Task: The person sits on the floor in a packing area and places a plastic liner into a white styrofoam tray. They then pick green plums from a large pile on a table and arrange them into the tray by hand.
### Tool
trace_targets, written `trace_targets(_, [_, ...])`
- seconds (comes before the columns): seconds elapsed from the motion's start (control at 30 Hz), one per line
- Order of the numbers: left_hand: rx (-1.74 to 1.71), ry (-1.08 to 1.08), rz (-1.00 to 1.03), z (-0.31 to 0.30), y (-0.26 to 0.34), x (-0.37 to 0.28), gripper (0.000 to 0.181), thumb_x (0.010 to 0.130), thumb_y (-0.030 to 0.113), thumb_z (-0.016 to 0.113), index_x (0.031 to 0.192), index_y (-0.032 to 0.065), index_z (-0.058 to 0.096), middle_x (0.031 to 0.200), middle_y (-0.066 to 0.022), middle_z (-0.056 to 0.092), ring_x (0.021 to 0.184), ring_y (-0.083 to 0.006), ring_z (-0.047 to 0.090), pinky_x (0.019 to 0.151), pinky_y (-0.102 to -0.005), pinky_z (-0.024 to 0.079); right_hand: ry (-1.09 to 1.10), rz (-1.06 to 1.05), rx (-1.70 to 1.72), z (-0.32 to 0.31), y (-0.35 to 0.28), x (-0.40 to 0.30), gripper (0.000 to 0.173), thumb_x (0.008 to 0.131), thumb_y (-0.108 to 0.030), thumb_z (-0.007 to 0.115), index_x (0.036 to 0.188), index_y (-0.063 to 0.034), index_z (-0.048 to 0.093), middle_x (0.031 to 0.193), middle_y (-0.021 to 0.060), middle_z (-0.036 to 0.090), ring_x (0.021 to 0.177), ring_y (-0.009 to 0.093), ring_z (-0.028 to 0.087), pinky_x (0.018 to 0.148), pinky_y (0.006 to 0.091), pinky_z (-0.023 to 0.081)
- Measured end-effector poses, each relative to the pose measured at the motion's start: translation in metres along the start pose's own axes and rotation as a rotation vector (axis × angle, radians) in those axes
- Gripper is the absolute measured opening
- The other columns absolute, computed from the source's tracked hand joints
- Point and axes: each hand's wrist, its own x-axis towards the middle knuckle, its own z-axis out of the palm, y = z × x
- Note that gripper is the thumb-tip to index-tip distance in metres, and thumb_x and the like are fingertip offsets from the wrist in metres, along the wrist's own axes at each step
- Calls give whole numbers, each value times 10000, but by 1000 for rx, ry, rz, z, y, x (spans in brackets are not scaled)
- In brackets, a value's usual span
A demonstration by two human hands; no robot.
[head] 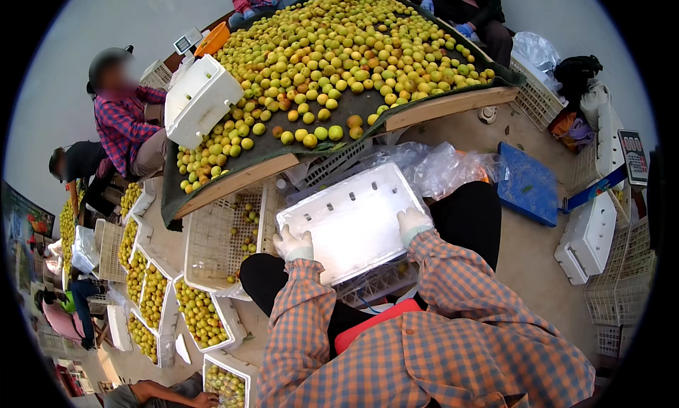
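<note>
A white foam box (355, 222) rests over my lap, with small dark slots along its far part. Whether its bright face is the inside or the underside, I cannot tell. My left hand (294, 245), in a white glove, grips its left edge. On the right edge, my right hand (414, 224) holds on in a matching glove. Just beyond the box is a table lined with dark cloth (345, 105), spread with many yellow-green round fruits (318, 52). A clear plastic sheet (445, 166) lies crumpled behind the box's far right corner.
A second white foam box (199, 103) sits tilted on the table's left. A plastic crate (223, 249) with a few fruits stands by my left knee; fruit-filled foam boxes (201, 315) lie beyond it. At right is a blue platform scale (528, 182). Co-workers (130, 111) sit around the table.
</note>
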Motion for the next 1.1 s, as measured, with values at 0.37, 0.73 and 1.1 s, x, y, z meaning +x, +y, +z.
trace_targets(0.37, [-189,-319,-186,52,-55,77,779,726,401,694,1426,168,444,1453,-226,348,1268,-383,458,1058,-439,397,-557,-83,-67,-14,-18,4,337,833,-221,675,1144,-91,662,1163,118,653,1094,266,632,892,469,516])
trace_targets(0.73, [166,-164,-118,31,39,3,664,737,384,706,1350,202,527,1466,-203,336,1307,-423,378,1106,-470,313,-654,-13,-77,10,9,15,387,818,-235,701,1171,-85,650,1219,121,640,1115,277,620,921,495,492])
trace_targets(1.1, [-40,119,703,-119,182,108,488,734,185,766,1193,131,609,1205,-102,575,1098,-298,572,940,-405,481,262,-448,716,-190,-13,35,376,867,-258,650,1171,-44,597,1038,176,664,994,330,635,858,409,499])
